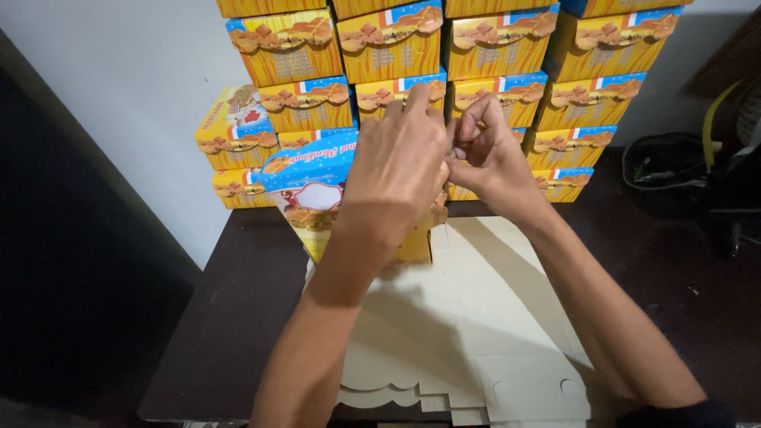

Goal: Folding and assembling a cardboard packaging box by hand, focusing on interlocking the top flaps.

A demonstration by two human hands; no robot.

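Right now your left hand (396, 162) and right hand (493, 154) meet at the centre top of the frame, fingers pinched together on the upper flap of a half-folded box (317, 194). Its blue and yellow body stands just left of centre, on flat cardboard sheets (476, 333) over the dark table (238, 317). Finished boxes (507, 47) are stacked behind.

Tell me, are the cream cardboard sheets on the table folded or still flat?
Flat: the cream cardboard sheets lie spread in a stack on the dark table.

Packing workroom: stacked printed cartons (476, 47)
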